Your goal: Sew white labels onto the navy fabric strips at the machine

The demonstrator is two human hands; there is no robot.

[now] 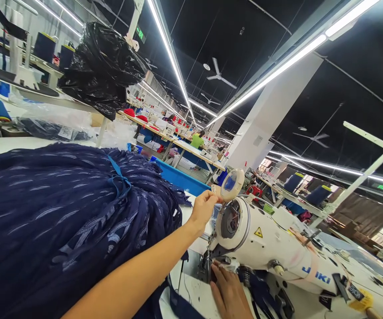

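My left hand (205, 212) reaches up to the end of a white sewing machine (264, 235), thumb and fingers pinched at the lower rim of a round cover (233, 184). The cover is swung away from the machine's end, baring a dark round opening (230, 220) with metal parts inside. Below the machine head, my right hand (229, 290) lies palm down with fingers stretched toward the needle area (205, 261); its fingertips are partly hidden. A big bundle of navy patterned fabric (78, 212), tied with a blue strip (120, 175), lies to the left.
A black plastic bag (101, 66) covers something on a pole at upper left. Clear plastic wrapping (55, 119) lies behind the fabric. A blue bin (181, 177) stands beyond the machine. Further off, a person in green (197, 141) sits among rows of sewing tables.
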